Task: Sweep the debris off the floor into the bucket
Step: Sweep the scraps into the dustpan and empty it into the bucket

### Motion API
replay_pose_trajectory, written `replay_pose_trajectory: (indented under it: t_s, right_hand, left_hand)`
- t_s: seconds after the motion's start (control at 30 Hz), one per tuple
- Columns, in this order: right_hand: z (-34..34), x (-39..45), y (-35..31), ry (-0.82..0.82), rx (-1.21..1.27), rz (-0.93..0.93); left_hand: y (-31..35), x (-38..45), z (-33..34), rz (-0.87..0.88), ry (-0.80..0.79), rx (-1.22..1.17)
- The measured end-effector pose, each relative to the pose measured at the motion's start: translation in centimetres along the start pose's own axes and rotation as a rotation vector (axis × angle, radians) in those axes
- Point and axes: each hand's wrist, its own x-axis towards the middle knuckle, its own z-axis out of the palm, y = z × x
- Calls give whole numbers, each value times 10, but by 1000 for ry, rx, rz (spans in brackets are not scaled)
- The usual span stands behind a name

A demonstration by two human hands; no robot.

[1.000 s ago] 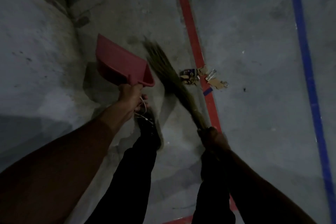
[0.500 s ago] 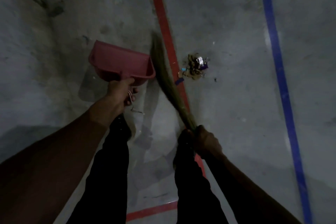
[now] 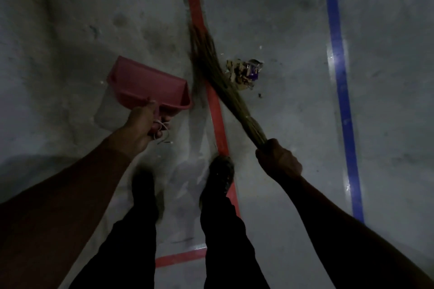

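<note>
Debris (image 3: 245,73) is what this is all about, a small heap of paper scraps and shiny wrapper bits on the grey floor (image 3: 293,30), lying between the red line (image 3: 217,110) and the blue line (image 3: 340,77), closer to the red. Nearest us, two dark trouser legs, one shoe (image 3: 222,171) planted on the red line. Up from there, the right hand (image 3: 279,163) is curled tight round the neck of the broom (image 3: 225,82), whose bristles slant across the red line and brush the heap's near edge. The left hand (image 3: 142,124) is wrapped round the handle of the red dustpan (image 3: 150,85), held left of the red line, well apart from the heap. No bucket in view. That litter looks feather-light and loose, likely to scatter, so short gentle strokes with the soft bristle tips should serve, not fingers.
</note>
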Motion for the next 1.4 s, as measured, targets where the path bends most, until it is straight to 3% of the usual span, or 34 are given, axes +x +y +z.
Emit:
replay_pose_trajectory:
  t_s: [0.13, 0.4, 0.67, 0.93, 1.07, 1.23, 1.4]
  right_hand:
    - [2, 0, 3, -75, 89, 20]
    - [28, 24, 25, 212, 115, 148]
    - [74, 38, 57, 97, 319, 429]
    - [113, 61, -18, -14, 274, 182]
    - [92, 59, -25, 54, 266, 167]
    - [49, 73, 3, 142, 179, 195]
    - [33, 122, -12, 73, 185, 140]
  left_hand:
    - [-16, -5, 3, -48, -85, -13]
    - [-53, 19, 0, -237, -149, -181]
    - [-85, 33, -9, -358, -284, -214]
    - [-102, 43, -18, -332, -271, -7]
    - [-100, 42, -13, -350, -161, 193]
    - [-107, 48, -10, -170, 5, 487]
    - [-119, 73, -6, -92, 38, 564]
